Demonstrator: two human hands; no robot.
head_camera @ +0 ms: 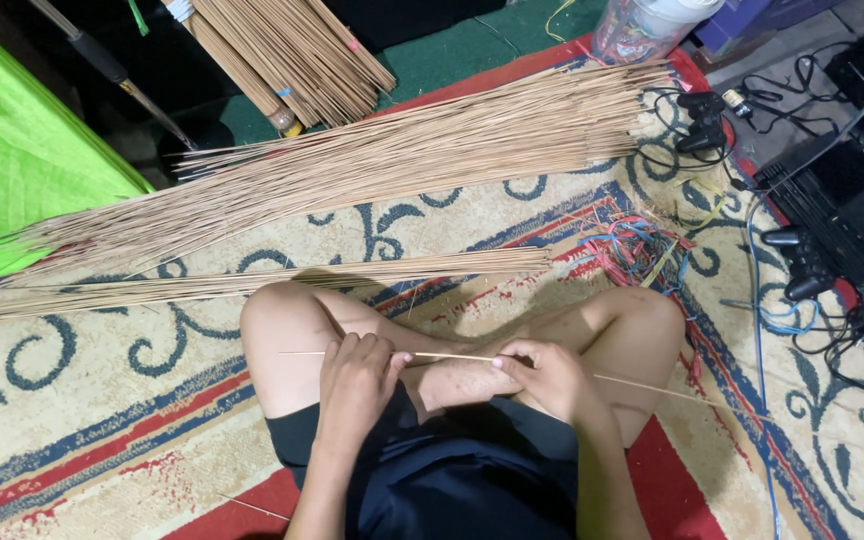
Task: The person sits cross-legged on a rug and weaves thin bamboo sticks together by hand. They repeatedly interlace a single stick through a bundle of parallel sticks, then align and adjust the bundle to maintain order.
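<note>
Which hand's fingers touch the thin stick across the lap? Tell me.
Touching, both: the head view shows left hand and right hand fingers pinching the thin stick.

A person sits cross-legged on a rug (102,400). Both hands, left hand (357,385) and right hand (547,378), hold one stick (452,356) across the lap. Ahead lie a small stick bundle (252,282), then a large pile (372,160). Cables (802,300) lie right.
</note>
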